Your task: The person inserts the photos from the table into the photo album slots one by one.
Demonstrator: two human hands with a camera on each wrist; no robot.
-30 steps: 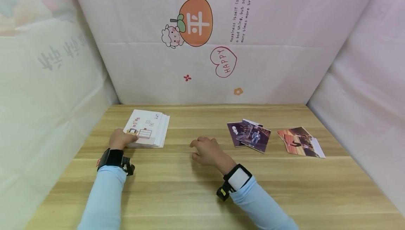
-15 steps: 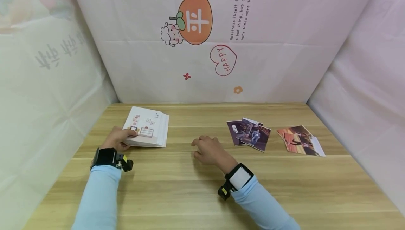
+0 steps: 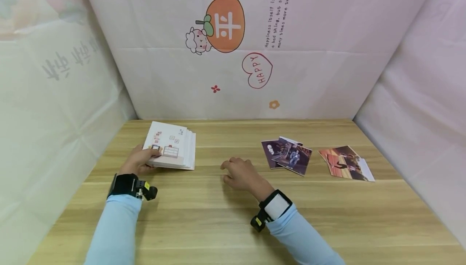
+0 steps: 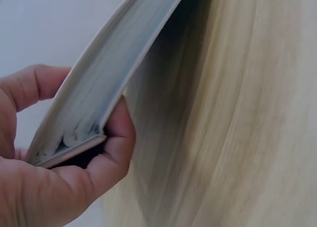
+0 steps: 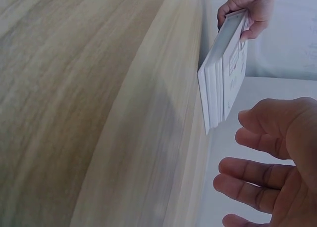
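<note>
A white photo album [image 3: 168, 145] with small printed drawings on its cover lies at the table's left. My left hand [image 3: 137, 160] grips its near left corner, thumb on the cover and fingers beneath. In the left wrist view the album [image 4: 94, 73] shows its spine and the edges of clear-looking pages between two covers; the hand's fingers [image 4: 116, 143] curl under the back cover. The album tilts, its held side raised over the table. My right hand [image 3: 242, 174] hovers at mid-table, fingers loosely bent, holding nothing; in its wrist view the fingers [image 5: 247, 182] are spread.
Two overlapping dark photos [image 3: 293, 157] lie right of the right hand. Farther right is a small group of orange-toned photos [image 3: 346, 164]. White printed cloth [image 3: 309, 79] walls the wooden table [image 3: 204, 224] at the back and both sides.
The left hand has turned and slid its fingers under the album, and the album's left side has risen. The right hand has barely moved. The loose photos lie as before.
</note>
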